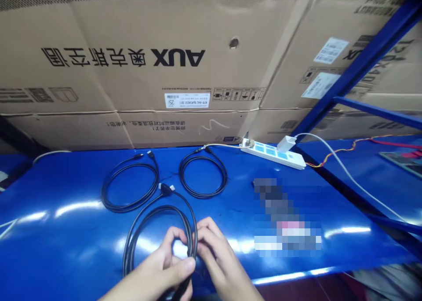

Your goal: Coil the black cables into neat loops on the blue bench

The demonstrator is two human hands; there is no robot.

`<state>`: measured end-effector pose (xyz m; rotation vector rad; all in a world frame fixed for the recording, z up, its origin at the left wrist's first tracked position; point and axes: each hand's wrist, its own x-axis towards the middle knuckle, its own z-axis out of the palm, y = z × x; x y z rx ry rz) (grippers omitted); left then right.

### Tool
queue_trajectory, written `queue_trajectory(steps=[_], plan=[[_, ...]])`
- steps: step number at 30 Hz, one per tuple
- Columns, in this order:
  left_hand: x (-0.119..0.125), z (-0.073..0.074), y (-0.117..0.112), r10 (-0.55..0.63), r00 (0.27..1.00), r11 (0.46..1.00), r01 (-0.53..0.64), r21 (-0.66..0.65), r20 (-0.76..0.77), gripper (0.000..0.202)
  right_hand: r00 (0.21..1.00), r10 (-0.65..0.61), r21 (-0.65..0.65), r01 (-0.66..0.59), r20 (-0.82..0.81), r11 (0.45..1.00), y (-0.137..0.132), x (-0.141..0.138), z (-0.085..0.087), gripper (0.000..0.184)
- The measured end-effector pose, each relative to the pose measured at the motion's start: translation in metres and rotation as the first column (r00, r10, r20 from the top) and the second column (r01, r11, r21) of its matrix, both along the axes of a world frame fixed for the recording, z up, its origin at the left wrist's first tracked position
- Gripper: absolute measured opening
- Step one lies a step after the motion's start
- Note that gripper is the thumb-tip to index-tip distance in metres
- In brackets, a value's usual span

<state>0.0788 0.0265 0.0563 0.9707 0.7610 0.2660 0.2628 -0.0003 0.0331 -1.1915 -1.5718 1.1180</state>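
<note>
Near the front edge of the blue table, my left hand point(165, 266) is closed around one side of a coiled black cable point(145, 222), thumb pressed on the bundled strands. The cable's two connector ends point(166, 188) lie close together at the top of the coil. My right hand point(214, 252) touches the same bundle from the right, fingers curled and pinched at the strands; whatever its fingertips grip is partly hidden. Beyond the hands lie two more coiled black cables, one at the left point(130, 184) and another in the middle point(202, 175).
A white power strip point(273, 153) with a plugged-in white adapter point(286, 143) lies at the table's back right. Its white cord point(346, 169) runs forward. A pixelated object point(286, 217) is right of my hands. Large cardboard boxes point(132, 28) and a blue rack post point(356, 63) stand behind.
</note>
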Motion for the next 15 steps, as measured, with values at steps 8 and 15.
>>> queue_trajectory(steps=[8, 15], plan=[[0.002, -0.009, 0.0, 0.05, 0.998, 0.998, -0.048, 0.042, -0.041, 0.068, 0.948, -0.076, -0.228, 0.004, -0.309, 0.974, -0.001, -0.002, -0.01, 0.029], [-0.001, -0.027, -0.008, 0.174, 0.982, 0.978, -0.164, 0.127, -0.075, 0.059, 0.925, -0.053, -0.254, -0.048, -0.376, 0.966, -0.004, -0.001, -0.006, 0.041]])
